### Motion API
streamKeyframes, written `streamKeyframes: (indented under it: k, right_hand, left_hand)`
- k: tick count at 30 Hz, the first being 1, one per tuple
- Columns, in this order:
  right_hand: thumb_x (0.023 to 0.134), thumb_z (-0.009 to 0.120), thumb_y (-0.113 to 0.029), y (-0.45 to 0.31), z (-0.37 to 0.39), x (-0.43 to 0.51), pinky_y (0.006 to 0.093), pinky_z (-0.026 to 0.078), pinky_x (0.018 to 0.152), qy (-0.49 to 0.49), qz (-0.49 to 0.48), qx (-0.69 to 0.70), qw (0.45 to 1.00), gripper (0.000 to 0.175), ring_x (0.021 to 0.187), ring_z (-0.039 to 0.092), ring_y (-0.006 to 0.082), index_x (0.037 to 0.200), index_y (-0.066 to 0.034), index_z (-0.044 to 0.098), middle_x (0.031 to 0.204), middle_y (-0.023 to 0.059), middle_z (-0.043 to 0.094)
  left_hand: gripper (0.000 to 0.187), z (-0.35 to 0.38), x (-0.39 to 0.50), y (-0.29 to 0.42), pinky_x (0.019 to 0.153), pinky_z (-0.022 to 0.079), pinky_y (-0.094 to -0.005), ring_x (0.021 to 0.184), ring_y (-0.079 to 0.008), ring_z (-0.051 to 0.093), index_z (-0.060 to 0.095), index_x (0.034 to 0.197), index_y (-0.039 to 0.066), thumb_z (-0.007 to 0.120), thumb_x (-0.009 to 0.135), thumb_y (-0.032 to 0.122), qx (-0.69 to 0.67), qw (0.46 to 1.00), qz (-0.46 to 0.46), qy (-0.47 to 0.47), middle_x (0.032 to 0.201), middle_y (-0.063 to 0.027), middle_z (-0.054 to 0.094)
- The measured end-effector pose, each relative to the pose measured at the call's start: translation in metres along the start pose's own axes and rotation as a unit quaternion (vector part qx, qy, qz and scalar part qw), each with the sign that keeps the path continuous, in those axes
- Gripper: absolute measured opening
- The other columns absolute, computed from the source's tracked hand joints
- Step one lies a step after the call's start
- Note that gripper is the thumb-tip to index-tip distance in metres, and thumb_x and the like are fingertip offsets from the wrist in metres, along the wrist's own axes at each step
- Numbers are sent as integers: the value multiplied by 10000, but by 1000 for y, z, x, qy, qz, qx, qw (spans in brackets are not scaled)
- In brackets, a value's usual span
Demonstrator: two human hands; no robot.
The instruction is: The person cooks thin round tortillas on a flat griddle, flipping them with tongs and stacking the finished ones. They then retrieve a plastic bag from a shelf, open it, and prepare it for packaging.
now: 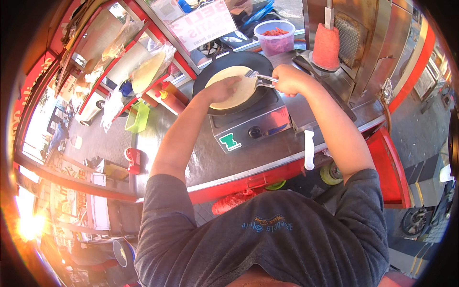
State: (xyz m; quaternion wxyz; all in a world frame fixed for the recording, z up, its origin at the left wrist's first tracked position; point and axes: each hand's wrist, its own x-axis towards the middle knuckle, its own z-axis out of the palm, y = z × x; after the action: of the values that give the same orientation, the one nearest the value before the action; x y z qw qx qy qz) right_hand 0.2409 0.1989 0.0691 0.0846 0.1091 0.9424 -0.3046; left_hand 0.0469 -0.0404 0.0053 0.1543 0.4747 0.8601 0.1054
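A pale round flatbread point(229, 100) lies in a black flat pan point(260, 61) on a steel gas stove point(252, 131) with a black knob. My left hand point(224, 89) rests palm down on or just over the bread, fingers spread; exact contact cannot be told. My right hand point(291, 80) is closed around metal tongs point(265, 78). The tongs' ends reach the bread's right edge, one above and one lower; whether they pinch it is unclear.
Right of the pan stand a pink meat cone point(325, 46) on a spit and a tub of red filling point(274, 41). A white-handled knife point(309, 150) juts over the counter edge. Sauce bottles point(174, 100), a green basket point(137, 117) and a tape dispenser point(133, 160) stand left.
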Motion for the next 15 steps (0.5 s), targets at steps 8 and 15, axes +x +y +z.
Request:
streamKeyframes:
  k: [8,15]
  right_hand:
    - [908,611,-46,5,-7,-28,331,491,484,-35,-41,40,998,170,548,620,148,1055,4,681,756,63,677]
    - [892,636,-47,8,13,-25,330,539,518,-42,-63,118,990,166,584,675,177,1036,27,671,770,103,708]
  left_hand:
    - [535,17,18,-17,1233,351,-419,1479,-327,450,420,1605,218,491,1077,257,121,991,42,49,1663,-134,396]
    - [511,25,46,-7,1196,390,-487,1442,-396,479,484,1575,303,467,1085,447,153,980,-93,87,1637,-165,430]
